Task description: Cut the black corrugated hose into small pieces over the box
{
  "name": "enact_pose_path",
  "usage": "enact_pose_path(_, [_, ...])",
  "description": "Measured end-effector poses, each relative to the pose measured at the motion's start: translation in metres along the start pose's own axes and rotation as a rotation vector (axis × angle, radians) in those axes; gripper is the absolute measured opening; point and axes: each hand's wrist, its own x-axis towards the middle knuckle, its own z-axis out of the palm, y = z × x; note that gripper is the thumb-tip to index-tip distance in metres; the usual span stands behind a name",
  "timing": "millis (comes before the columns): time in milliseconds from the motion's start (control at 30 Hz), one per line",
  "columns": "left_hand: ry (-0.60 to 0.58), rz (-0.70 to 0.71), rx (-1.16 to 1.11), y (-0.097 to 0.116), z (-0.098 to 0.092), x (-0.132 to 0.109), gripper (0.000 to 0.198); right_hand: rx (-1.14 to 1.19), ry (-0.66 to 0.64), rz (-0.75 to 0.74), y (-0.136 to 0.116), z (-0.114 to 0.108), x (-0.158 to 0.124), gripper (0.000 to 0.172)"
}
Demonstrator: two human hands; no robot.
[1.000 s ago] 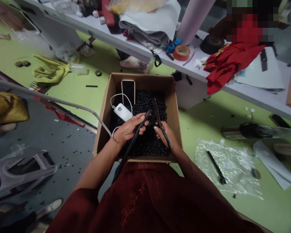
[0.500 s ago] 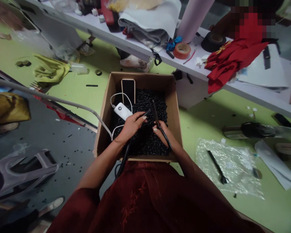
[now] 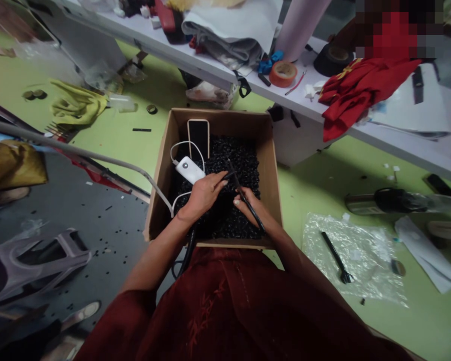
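Over a cardboard box (image 3: pixel 218 118) filled with small black plastic pieces (image 3: pixel 233 160), my left hand (image 3: pixel 205 196) is shut around a thin black flexible tube (image 3: pixel 190 248). Its tip pokes out past my fingers, and its lower length runs down under my wrist. My right hand (image 3: pixel 248 206) grips a long, thin black tool (image 3: pixel 246 198), perhaps tweezers or scissors, whose tip is close to the tube's end. In the box, a white power bank (image 3: pixel 190 169) with a white cable (image 3: pixel 184 148) lies near my left hand, and a phone (image 3: pixel 198 139) leans against the far wall.
A grey cable (image 3: pixel 78 143) crosses from the left to the box's rim. A white bench (image 3: pixel 188 67) with cloth, tape rolls and red fabric runs along the back. On the right, a black forked tool (image 3: pixel 336 263) lies on a plastic bag (image 3: pixel 353 258).
The black tube has slid down through my left hand, leaving less of it above my fingers. My hands have drawn closer together, and the view has shifted slightly.
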Motion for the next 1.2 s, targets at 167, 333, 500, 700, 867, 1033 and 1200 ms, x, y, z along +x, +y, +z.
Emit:
enact_pose_path(167, [-0.025,0.007,0.031,0.0019,-0.0004,-0.0003,0.036,0.004,-0.006,0.018,-0.0017,-0.0008,0.0000,0.048])
enact_pose_path(333, [-0.037,0.015,0.058,0.0010,-0.0008,-0.0003,0.036,0.001,-0.008,0.020,-0.0008,-0.0001,0.0002,0.046])
enact_pose_path(500, [-0.078,0.042,0.064,-0.0004,-0.0007,0.0001,0.037,-0.012,-0.021,0.023,-0.0007,-0.0005,-0.0015,0.039])
enact_pose_path(700, [-0.094,0.026,0.039,0.0015,-0.0024,0.0004,0.035,-0.049,-0.018,0.022,-0.0022,-0.0036,-0.0029,0.032])
enact_pose_path(867, [-0.124,-0.026,0.024,0.0054,-0.0046,0.0013,0.033,-0.065,-0.028,0.033,-0.0021,-0.0044,-0.0024,0.027])
enact_pose_path(1033, [-0.161,-0.041,0.042,0.0052,-0.0050,0.0025,0.035,-0.131,0.014,0.032,-0.0040,-0.0038,-0.0029,0.022])
enact_pose_path(1200, [-0.176,-0.037,0.058,0.0022,-0.0045,0.0030,0.032,-0.207,0.026,0.033,-0.0033,-0.0028,-0.0023,0.020])
